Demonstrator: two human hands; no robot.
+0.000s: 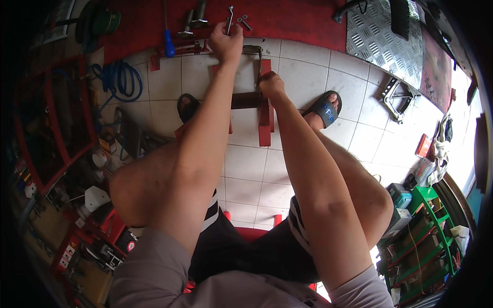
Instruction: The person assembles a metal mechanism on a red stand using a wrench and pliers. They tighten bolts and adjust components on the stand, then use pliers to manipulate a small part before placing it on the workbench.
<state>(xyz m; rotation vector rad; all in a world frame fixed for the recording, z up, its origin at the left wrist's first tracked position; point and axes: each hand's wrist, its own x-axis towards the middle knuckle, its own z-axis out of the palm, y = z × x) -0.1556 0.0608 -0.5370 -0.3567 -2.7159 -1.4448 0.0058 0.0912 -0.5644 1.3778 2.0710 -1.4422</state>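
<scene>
Left hand (226, 43) closed round a thin bent silver metal rod (230, 19), pointing up and away over the red mat (298, 20). Right hand (271, 84) clenched on the long red-painted steel frame (265, 110), flat on white floor tiles (246, 164), long axis running away from the body. Small red flat box (423, 145) far right, beside green shelving (429, 226).

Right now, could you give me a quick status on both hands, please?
Left hand gripping a metal tool at the red mat. Right hand closed on the red frame. Nothing between them.
</scene>
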